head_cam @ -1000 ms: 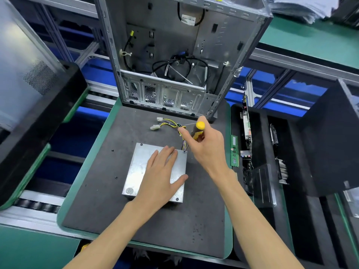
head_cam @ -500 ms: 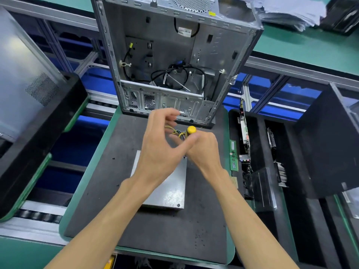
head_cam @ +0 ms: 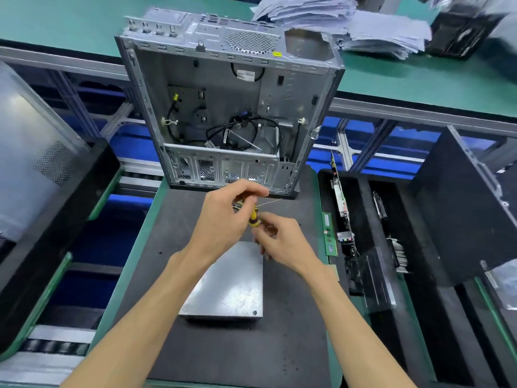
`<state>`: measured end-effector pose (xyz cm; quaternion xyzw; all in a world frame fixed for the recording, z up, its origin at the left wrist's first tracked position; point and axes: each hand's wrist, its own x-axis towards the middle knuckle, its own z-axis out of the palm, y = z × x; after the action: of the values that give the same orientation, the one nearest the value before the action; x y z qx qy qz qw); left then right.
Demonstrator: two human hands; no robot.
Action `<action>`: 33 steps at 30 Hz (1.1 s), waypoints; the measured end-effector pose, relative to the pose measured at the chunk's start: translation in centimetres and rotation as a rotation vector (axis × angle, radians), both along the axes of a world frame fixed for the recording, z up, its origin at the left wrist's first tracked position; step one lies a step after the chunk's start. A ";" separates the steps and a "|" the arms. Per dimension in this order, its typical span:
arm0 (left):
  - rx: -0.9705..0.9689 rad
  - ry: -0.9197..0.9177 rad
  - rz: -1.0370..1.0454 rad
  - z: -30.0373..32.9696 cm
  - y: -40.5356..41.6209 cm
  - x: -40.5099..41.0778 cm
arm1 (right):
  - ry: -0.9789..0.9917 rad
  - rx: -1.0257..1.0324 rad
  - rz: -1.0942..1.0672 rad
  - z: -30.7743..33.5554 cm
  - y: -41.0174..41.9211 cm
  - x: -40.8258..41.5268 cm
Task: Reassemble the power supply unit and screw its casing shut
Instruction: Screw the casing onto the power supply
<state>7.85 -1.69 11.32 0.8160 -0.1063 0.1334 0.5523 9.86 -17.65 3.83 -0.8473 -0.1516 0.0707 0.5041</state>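
Your left hand (head_cam: 223, 217) pinches the top of the yellow screwdriver (head_cam: 254, 217), and your right hand (head_cam: 282, 242) curls its fingers round its lower end. The power supply unit (head_cam: 229, 287) lies flat on the dark mat (head_cam: 156, 247) beneath them.

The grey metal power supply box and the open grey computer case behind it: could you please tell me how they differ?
The grey metal power supply box lies flat on the dark mat; the open grey computer case stands upright at the mat's far edge. The box looks closed, its top plain sheet; the case is open, showing black cables inside. The box is far smaller than the case. Both are bare grey sheet metal.
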 end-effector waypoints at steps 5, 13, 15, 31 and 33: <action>-0.051 0.075 -0.033 -0.5 0.2 0.0 | 0.099 0.053 -0.041 -0.2 0.1 -0.2; -0.192 0.123 0.038 -1.2 -1.6 -0.7 | 0.105 0.151 -0.174 -0.4 0.2 -0.7; -0.165 0.117 0.017 -1.2 -1.6 -0.7 | 0.086 0.138 -0.168 -0.4 0.1 -0.6; -0.036 0.035 0.034 -1.0 -1.9 -0.7 | -0.040 0.134 -0.123 -0.3 -0.2 -0.6; -0.070 0.078 0.018 -0.8 -1.8 -0.8 | -0.074 0.137 -0.096 -0.1 -0.4 -0.6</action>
<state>7.08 -3.45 10.48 0.8017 -0.0725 0.1103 0.5830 9.27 -18.01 3.73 -0.8191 -0.1337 0.0046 0.5578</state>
